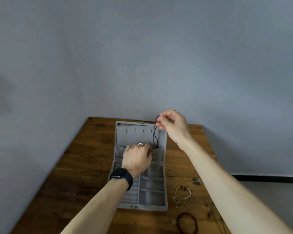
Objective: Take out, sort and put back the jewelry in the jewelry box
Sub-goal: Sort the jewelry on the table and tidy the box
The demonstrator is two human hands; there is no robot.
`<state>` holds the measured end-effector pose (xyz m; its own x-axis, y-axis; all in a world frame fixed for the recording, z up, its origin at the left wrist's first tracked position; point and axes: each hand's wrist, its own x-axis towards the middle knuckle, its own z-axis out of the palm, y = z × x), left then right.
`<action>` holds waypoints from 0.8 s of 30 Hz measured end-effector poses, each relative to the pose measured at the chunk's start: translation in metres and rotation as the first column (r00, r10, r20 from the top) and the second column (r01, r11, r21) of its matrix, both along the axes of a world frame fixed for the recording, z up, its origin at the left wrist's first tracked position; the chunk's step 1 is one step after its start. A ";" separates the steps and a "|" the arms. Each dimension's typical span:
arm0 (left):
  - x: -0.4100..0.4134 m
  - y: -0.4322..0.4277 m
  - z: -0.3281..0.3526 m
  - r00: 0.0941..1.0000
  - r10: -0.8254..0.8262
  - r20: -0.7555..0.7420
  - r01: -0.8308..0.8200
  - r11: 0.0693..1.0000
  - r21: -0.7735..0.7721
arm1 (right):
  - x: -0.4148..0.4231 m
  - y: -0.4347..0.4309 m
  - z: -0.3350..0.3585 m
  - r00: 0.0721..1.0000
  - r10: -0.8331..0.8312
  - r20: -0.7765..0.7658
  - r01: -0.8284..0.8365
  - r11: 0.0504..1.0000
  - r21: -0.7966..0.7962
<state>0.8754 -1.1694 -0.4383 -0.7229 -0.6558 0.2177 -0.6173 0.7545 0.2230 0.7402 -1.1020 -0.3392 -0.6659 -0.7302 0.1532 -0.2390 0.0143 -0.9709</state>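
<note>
A grey velvet jewelry box [165, 196] lies open on the wooden table, its lid flat at the far side with a row of hooks and a fabric pocket. My right hand [173, 126] pinches the top of a dark beaded necklace [156, 134], which hangs down over the lid; its lower end reaches the pocket. My left hand [137, 157], with a ring and a black watch, holds the pocket's edge in curled fingers beside the necklace's lower end. The box's compartments look mostly bare.
To the right of the box, a pale cord bracelet with red beads [181, 194] and a dark red beaded bracelet [187, 222] lie on the table [85, 159]. Thin chains trail near the table's right edge. A grey wall stands behind.
</note>
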 end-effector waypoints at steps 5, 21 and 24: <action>0.003 -0.004 0.000 0.999 -0.036 0.011 0.036 0.999 0.000 | -0.007 0.004 -0.029 0.915 0.083 -0.395 0.050 0.948 0.316; -0.012 -0.008 0.020 0.999 0.002 0.055 -0.001 1.000 -0.011 | -0.026 0.002 -0.048 0.644 0.055 -0.763 0.241 0.932 0.271; -0.011 -0.007 0.020 0.999 0.008 0.041 -0.006 1.000 -0.028 | -0.025 -0.002 -0.051 0.642 0.070 -0.764 0.193 0.949 0.249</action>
